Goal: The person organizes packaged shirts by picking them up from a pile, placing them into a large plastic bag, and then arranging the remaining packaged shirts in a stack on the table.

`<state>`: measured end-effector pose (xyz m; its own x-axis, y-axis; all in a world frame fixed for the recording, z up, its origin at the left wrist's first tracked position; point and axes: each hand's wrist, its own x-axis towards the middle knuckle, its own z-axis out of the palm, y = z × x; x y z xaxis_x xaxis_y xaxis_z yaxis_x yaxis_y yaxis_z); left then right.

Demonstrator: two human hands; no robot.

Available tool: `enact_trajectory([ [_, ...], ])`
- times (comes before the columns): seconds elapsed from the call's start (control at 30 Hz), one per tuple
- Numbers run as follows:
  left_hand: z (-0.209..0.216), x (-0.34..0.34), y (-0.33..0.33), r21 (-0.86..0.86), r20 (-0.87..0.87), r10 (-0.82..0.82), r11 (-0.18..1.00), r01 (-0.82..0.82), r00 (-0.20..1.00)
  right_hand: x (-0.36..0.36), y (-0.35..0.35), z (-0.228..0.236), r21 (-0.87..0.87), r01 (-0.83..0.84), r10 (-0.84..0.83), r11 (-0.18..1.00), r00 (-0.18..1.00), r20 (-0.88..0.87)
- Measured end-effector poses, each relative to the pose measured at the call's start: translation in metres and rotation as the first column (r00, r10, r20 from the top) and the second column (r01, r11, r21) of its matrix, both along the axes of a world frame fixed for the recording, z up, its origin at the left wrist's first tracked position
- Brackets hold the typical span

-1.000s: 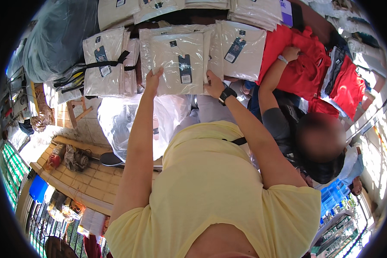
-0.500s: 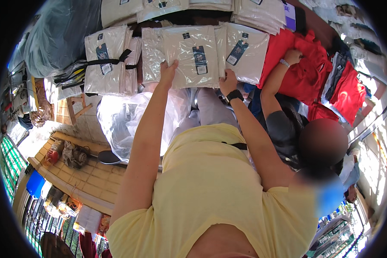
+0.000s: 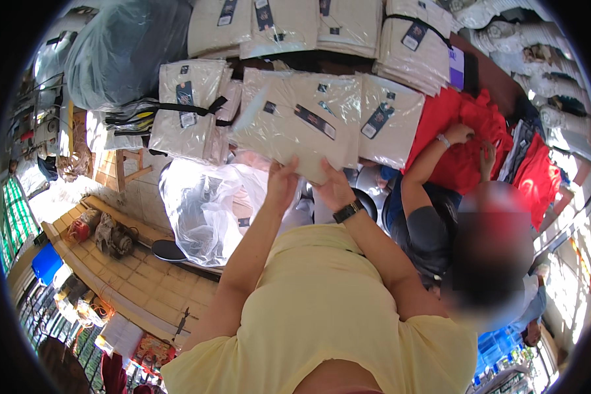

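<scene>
Both my hands grip the near edge of a beige folded garment in a clear plastic bag (image 3: pixel 289 125), tilted above the table's front edge. A dark tag shows through its film. My left hand (image 3: pixel 282 186) pinches one near corner, and my right hand (image 3: pixel 335 187), with a black watch on the wrist, holds the edge close beside it. Under and behind it lie more bagged beige garments; one stack (image 3: pixel 391 121) sits just to the right. Left of it, a bundle of bagged garments (image 3: pixel 184 111) is tied with a black band.
More bagged stacks (image 3: pixel 279 26) line the back. At my right a co-worker's hands (image 3: pixel 459 134) rest on red cloth (image 3: pixel 433 121). A large grey plastic sack (image 3: pixel 125 52) stands far left. A clear plastic bag (image 3: pixel 200 210) hangs open below the table's front edge, near a wooden bench (image 3: pixel 151 276).
The bagged garment has been lifted and turned askew, and my hands have come closer together at its near edge. The co-worker's second hand now shows on the red cloth. The view has shifted.
</scene>
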<state>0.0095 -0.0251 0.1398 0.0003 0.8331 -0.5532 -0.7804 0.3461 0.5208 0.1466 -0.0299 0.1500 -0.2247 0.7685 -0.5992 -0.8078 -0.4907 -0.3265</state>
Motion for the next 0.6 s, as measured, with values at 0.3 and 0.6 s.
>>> enact_trajectory([
  [0.3, -0.062, -0.039, -0.086, -0.201, -0.885, -0.466, 0.418, 0.886, 0.018, 0.135, 0.135, -0.012, 0.17, -0.82, 0.712, 0.546, 0.561, 0.422],
  [0.6, -0.096, -0.022, -0.048, -0.412, -0.528, -0.584, 0.811, 0.415, 0.617, 0.127, 0.252, -0.118, -0.46, -0.824, 0.098, 0.33, -0.455, 0.885],
])
